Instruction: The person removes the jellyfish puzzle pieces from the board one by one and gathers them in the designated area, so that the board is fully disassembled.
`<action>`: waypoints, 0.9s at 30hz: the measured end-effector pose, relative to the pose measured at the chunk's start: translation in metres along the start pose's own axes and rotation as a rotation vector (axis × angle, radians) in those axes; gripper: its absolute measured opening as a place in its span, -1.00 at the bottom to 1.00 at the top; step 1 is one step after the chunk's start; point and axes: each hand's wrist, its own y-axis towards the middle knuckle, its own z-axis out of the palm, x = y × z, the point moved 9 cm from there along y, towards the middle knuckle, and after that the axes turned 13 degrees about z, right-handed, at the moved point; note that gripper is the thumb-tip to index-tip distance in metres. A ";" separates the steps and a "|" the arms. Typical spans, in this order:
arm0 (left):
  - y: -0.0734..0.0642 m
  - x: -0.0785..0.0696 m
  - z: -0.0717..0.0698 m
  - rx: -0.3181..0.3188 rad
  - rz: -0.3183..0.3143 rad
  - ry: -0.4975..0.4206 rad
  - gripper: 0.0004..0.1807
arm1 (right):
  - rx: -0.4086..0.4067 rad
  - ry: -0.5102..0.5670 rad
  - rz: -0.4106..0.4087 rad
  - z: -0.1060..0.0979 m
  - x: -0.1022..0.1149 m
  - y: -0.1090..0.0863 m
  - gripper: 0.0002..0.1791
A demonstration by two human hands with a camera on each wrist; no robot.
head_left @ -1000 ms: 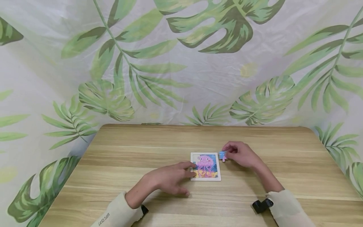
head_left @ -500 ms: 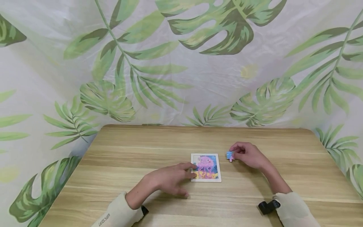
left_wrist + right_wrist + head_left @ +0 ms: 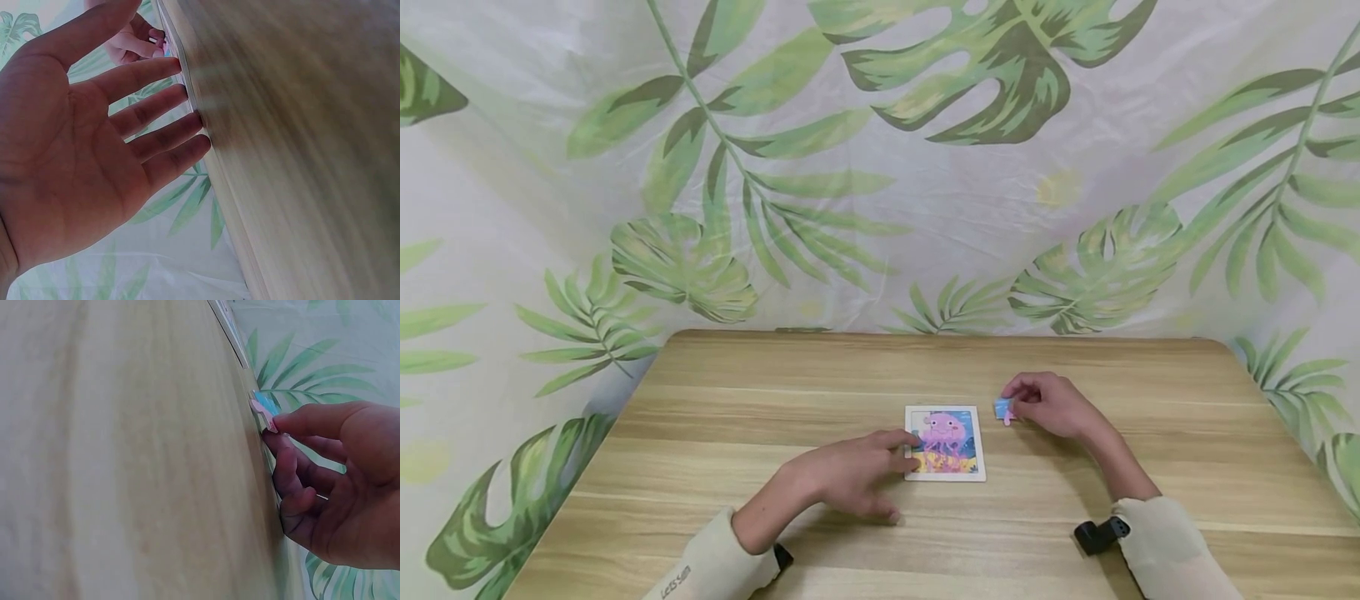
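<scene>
A square jigsaw puzzle (image 3: pixel 945 442) with a white frame lies flat on the wooden table, picturing a pink jellyfish over blue water and yellow sand. At its upper left, a pale patch shows inside the frame. My left hand (image 3: pixel 853 472) rests with extended fingers on the puzzle's left edge; in the left wrist view its palm (image 3: pixel 81 144) is seen with fingers spread. To the right of the frame, my right hand (image 3: pixel 1051 403) pinches a blue and pink puzzle piece (image 3: pixel 1003 409) between thumb and finger. The right wrist view shows that piece (image 3: pixel 265 407) tilted, close above the tabletop.
The wooden table (image 3: pixel 775 375) reaches back to a pale cloth (image 3: pixel 925 217) printed with green leaves. Black wrist devices sit at both sleeves, the right one (image 3: pixel 1099 536) hanging close over the table.
My right hand, with the puzzle piece, moved right away from the frame, then slightly back left. The left hand has stayed on the puzzle's edge.
</scene>
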 end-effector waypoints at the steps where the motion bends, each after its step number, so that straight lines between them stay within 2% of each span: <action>1: 0.000 0.000 0.000 0.000 0.000 -0.001 -0.22 | -0.004 -0.007 0.000 0.000 0.000 0.000 -0.89; 12: 0.000 0.001 0.000 -0.002 -0.002 -0.002 -0.23 | 0.015 -0.019 -0.003 0.002 -0.001 0.003 -0.82; 27: 0.000 -0.002 -0.001 0.008 -0.006 -0.011 -0.23 | -0.001 -0.048 -0.029 0.002 0.002 0.005 -0.84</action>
